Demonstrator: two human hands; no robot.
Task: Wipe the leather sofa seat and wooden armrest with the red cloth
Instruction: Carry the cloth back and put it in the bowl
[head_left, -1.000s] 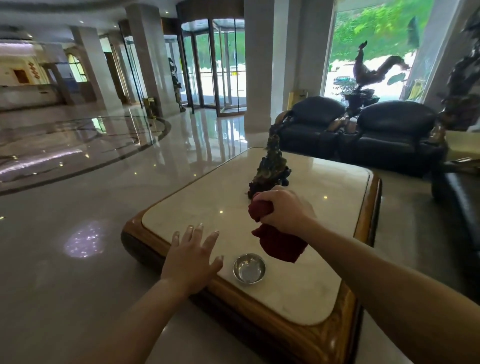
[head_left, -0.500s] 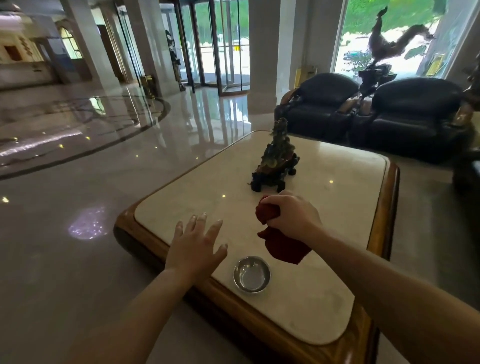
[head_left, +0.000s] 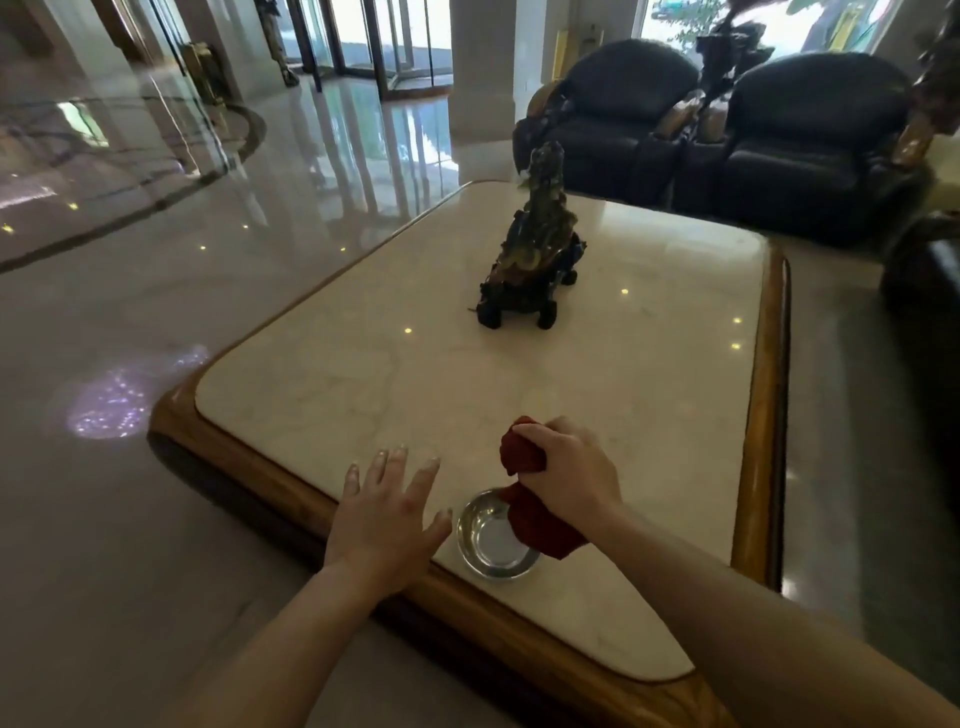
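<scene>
Left hand (head_left: 387, 525): ours, lower centre, fingers spread and flat, empty, over the table's near wooden edge.
Steel bowl (head_left: 496, 543): just right of it; we keep the cloth's tail from dragging it.
Red cloth (head_left: 535, 499): bunched, its tail hanging onto the bowl's right rim.
Right hand (head_left: 569, 467): fisted tight around the cloth; we'd lift it straight up first.
Sofa (head_left: 810, 150): upper right, well apart across the table (head_left: 758, 415); seat and armrest look not yet wiped.
</scene>
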